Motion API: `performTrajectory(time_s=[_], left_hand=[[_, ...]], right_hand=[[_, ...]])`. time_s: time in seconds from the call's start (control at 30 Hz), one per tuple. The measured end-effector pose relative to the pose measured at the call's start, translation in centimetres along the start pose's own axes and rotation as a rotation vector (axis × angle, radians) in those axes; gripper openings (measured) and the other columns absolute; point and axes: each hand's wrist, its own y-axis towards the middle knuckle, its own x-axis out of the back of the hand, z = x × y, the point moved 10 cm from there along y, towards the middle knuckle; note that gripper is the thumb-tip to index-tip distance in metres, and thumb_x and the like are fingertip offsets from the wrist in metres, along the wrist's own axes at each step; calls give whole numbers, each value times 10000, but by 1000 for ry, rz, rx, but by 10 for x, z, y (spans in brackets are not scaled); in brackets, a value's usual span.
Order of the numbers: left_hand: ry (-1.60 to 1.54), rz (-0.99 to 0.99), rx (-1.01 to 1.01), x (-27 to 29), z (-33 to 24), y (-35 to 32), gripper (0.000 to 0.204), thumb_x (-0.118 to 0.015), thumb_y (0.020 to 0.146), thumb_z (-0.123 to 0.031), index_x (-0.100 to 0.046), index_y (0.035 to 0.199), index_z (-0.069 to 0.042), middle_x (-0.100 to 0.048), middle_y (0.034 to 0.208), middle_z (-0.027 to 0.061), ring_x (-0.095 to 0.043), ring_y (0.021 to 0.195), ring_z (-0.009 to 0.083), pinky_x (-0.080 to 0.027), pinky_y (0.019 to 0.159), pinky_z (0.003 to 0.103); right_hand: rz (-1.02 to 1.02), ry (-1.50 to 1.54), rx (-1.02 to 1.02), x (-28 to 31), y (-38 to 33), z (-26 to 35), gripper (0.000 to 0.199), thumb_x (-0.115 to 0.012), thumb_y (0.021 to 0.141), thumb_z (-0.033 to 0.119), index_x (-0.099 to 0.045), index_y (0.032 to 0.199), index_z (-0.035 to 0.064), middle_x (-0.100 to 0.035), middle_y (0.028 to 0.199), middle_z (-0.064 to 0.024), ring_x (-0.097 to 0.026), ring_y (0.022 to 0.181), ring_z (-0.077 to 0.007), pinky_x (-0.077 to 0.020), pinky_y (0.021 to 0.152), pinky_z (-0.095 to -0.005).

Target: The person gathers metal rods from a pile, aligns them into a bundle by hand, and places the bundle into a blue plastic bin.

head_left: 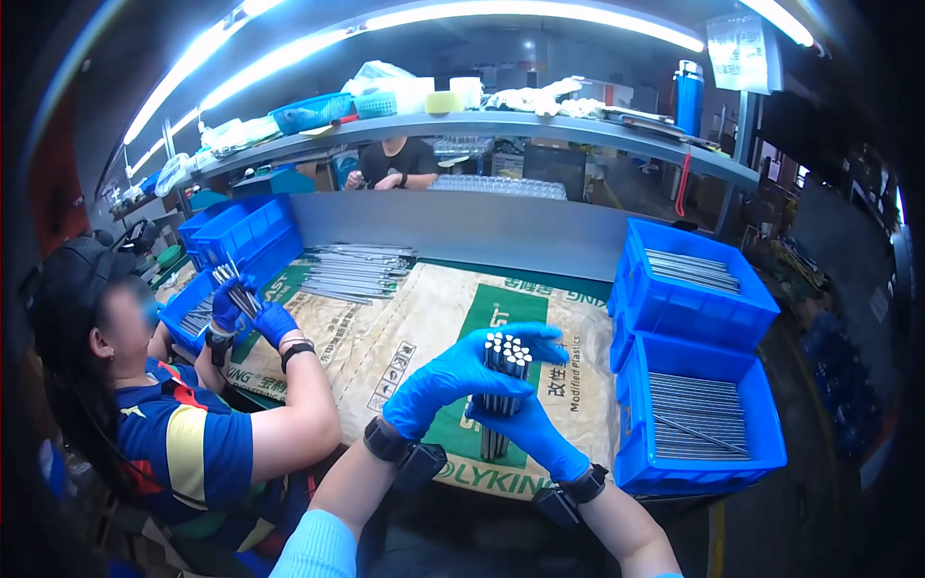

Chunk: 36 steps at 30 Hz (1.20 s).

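Note:
A bundle of slim metal rods [508,349] stands nearly upright between my hands, its bright cut ends facing up. My left hand [434,385], in a blue glove, curls around the upper part, with thumb in front and fingers reaching past the far side. Lower down, my right hand [541,435], gloved in blue too, grips the same bundle. The rods' lower ends show below my hands, above a printed paper sack [597,405] spread over the bench; whether they touch it I cannot tell.
Stacked at the right are blue bins of rods, an upper one [708,313] and a lower one [771,462]. Loose rods [356,273] lie at the bench's far left. A co-worker [193,424] on my left holds several rods. Overhead runs a loaded shelf [540,130]; another person [395,164] sits beyond.

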Motion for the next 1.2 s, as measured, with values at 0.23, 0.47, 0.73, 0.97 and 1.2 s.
performTrajectory(time_s=[0.23, 0.47, 0.73, 0.97, 1.2], left_hand=[[141, -78, 53, -1, 11, -8, 296, -716, 692, -10, -618, 972, -11, -646, 881, 98, -623, 841, 200, -499, 781, 307], [-95, -150, 29, 19, 3, -45, 235, -709, 692, -46, -628, 903, 18, -648, 838, 152, -638, 799, 259, -517, 741, 358], [-60, -338, -80, 61, 3, -89, 230, -724, 685, -97, -624, 851, 27, -643, 822, 184, -634, 804, 316, -514, 742, 398], [-143, -388, -151, 77, 6, -98, 242, -735, 677, -137, -628, 831, 16, -640, 797, 193, -627, 771, 325, -498, 725, 451], [-108, -364, -210, 81, 4, -100, 236, -735, 683, -198, -619, 772, -12, -628, 710, 181, -614, 659, 315, -488, 661, 459]], right_hand=[[245, -34, 37, -14, -1, -23, 384, -745, 728, 161, -584, 1050, 28, -637, 953, -79, -603, 896, -160, -481, 812, -307], [192, -40, -232, -24, -35, -87, 359, -739, 734, 135, -590, 1045, 31, -648, 950, -67, -605, 901, -150, -479, 827, -307], [230, -161, -189, -32, -28, -90, 352, -765, 698, 200, -610, 970, 40, -645, 847, -94, -619, 771, -154, -484, 692, -301], [252, -241, -179, -35, -24, -84, 337, -765, 689, 226, -609, 921, 37, -644, 814, -120, -632, 730, -200, -485, 658, -315], [247, -278, -155, -37, -22, -77, 338, -758, 692, 238, -606, 916, 35, -647, 816, -125, -640, 729, -238, -488, 651, -328]])
